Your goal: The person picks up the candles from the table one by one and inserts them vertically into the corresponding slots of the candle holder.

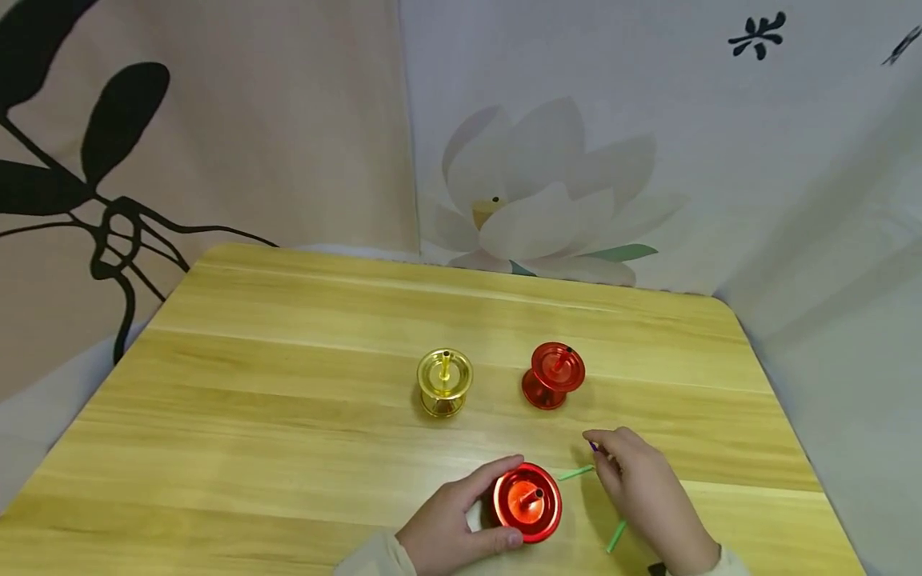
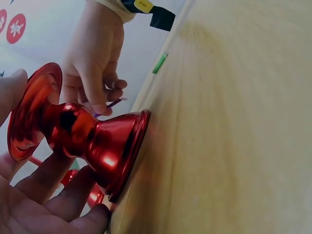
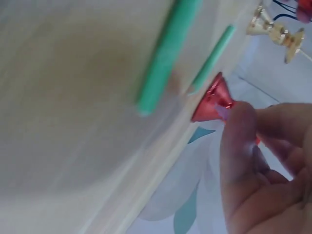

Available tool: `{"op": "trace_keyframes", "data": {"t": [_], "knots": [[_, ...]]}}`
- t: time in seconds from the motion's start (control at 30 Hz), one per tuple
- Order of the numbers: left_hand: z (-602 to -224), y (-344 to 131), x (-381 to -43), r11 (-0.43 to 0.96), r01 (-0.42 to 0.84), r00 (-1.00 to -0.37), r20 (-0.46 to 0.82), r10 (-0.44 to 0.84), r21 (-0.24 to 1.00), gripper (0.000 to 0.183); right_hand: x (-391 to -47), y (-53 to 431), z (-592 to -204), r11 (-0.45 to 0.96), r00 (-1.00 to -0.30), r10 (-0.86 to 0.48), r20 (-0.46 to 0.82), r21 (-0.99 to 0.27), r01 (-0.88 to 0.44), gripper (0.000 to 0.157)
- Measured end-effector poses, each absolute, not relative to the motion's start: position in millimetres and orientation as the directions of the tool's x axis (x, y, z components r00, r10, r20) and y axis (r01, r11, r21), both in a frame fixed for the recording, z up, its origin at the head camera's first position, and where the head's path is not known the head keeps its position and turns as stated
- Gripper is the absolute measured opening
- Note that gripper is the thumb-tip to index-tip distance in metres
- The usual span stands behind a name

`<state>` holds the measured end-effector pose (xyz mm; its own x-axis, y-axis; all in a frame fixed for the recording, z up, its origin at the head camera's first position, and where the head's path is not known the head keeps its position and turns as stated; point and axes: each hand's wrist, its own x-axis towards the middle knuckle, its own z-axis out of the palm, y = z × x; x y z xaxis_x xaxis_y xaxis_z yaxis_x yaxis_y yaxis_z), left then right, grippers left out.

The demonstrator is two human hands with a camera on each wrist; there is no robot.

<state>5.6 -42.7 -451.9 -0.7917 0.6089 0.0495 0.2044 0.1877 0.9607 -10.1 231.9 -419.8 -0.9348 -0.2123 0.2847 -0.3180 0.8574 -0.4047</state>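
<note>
In the head view my left hand [image 1: 454, 520] grips a red metal candle holder [image 1: 529, 520] near the front of the table, its thumb and fingers curled round the upper dish. The left wrist view shows the holder [image 2: 112, 146] with its waisted stem and flared base at the tabletop. To its right, my right hand [image 1: 648, 488] pinches a small, thin purple stick [image 3: 223, 111] between thumb and fingertips, above the table. Most of the stick is hidden by the fingers. One green stick [image 1: 576, 473] lies between the hands; another green stick [image 1: 615, 537] lies below the right hand.
Farther back stand a gold candle holder [image 1: 444, 380] and a second red candle holder [image 1: 553, 374], each with a small central tube. Behind the wooden table [image 1: 252, 448] hangs pale cloth [image 1: 324, 120] with leaf and flower prints.
</note>
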Motion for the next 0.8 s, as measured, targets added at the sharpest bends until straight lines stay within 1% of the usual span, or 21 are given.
{"op": "trace_keyframes", "data": {"t": [0.1, 0.2, 0.3, 0.37, 0.53, 0.63, 0.7, 0.8], "knots": [[-452, -43, 5, 0.186, 0.192, -0.793, 0.041, 0.607, 0.964, 0.073, -5, 225, -412, 0.841, -0.949, -0.185, 0.257, -0.458, -0.288, 0.026], [-451, -43, 3, 0.183, 0.188, -0.794, 0.040, 0.606, 0.965, 0.073, 0, 218, -404, 0.779, -0.954, -0.170, 0.249, -0.558, -0.285, 0.024], [-450, -42, 1, 0.179, 0.190, -0.792, 0.043, 0.609, 0.965, 0.072, 7, 209, -396, 0.664, -0.936, -0.182, 0.301, -0.664, -0.343, 0.026], [-450, -43, 1, 0.187, 0.194, -0.790, 0.040, 0.612, 0.963, 0.072, 12, 203, -391, 0.585, -0.908, -0.197, 0.369, -0.699, -0.411, 0.032], [-449, -44, 1, 0.202, 0.186, -0.788, 0.023, 0.616, 0.962, 0.073, 22, 191, -379, 0.446, -0.848, -0.217, 0.483, -0.724, -0.526, 0.039], [-449, -44, 2, 0.197, 0.166, -0.788, 0.010, 0.616, 0.966, 0.073, 25, 186, -375, 0.370, -0.821, -0.216, 0.529, -0.733, -0.570, 0.039], [-449, -44, 2, 0.197, 0.154, -0.788, 0.000, 0.615, 0.968, 0.073, 25, 184, -373, 0.328, -0.797, -0.215, 0.564, -0.727, -0.603, 0.037], [-450, -43, 3, 0.191, 0.149, -0.792, 0.001, 0.611, 0.970, 0.073, 24, 180, -371, 0.291, -0.754, -0.230, 0.615, -0.696, -0.656, 0.025]]}}
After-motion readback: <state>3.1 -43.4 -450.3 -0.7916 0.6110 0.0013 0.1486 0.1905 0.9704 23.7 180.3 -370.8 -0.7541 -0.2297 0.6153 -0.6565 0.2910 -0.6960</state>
